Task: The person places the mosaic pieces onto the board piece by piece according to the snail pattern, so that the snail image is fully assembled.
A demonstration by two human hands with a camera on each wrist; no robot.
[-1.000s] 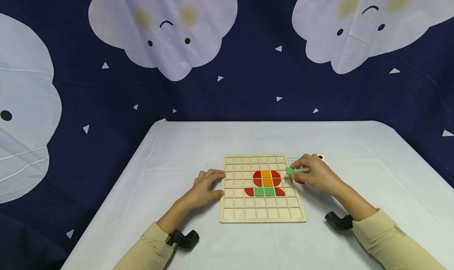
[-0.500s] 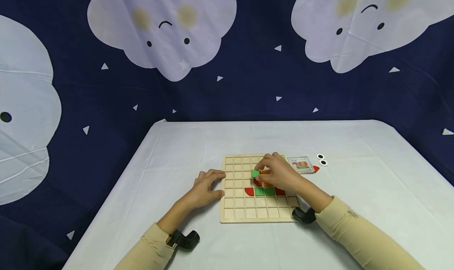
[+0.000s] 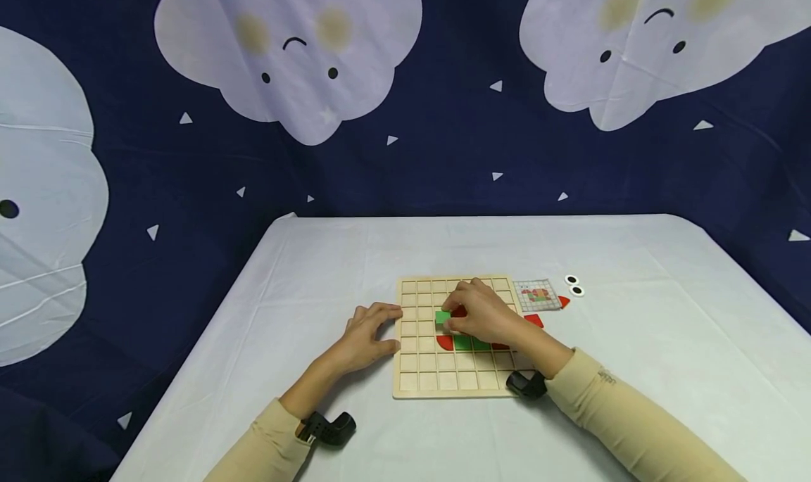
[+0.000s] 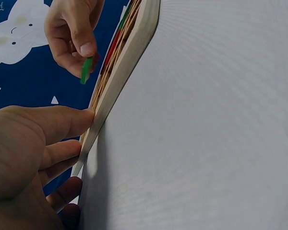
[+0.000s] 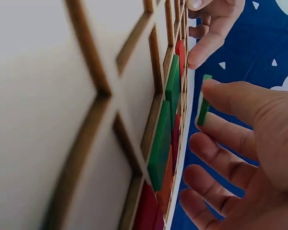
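Note:
A wooden grid board [image 3: 418, 382] lies on the white table. Between thumb and index finger, my right hand [image 3: 483, 318] pinches a green square tile [image 3: 442, 317] above the left-middle cells. In the right wrist view the tile [image 5: 204, 100] is edge-on, apart from the board, the other fingers loosely bent. My left hand [image 3: 366, 338] touches the board's left edge with its thumb and fingertips, fingers relaxed. Set in the grid are green square tiles [image 3: 463, 343] and a red quarter-round tile [image 3: 445, 343]. My right hand covers most of the other red and orange tiles.
Right of the board lie a small pattern card [image 3: 537, 295], a red tile [image 3: 534, 320], another red piece [image 3: 564, 302] and two white discs with black centres [image 3: 576, 290]. A dark blue curtain with clouds [image 3: 355, 179] hangs behind the table.
My right hand has carried the green tile leftward from the board's right edge to above its left-middle cells. The card and loose red pieces have come into view. My left hand stays put.

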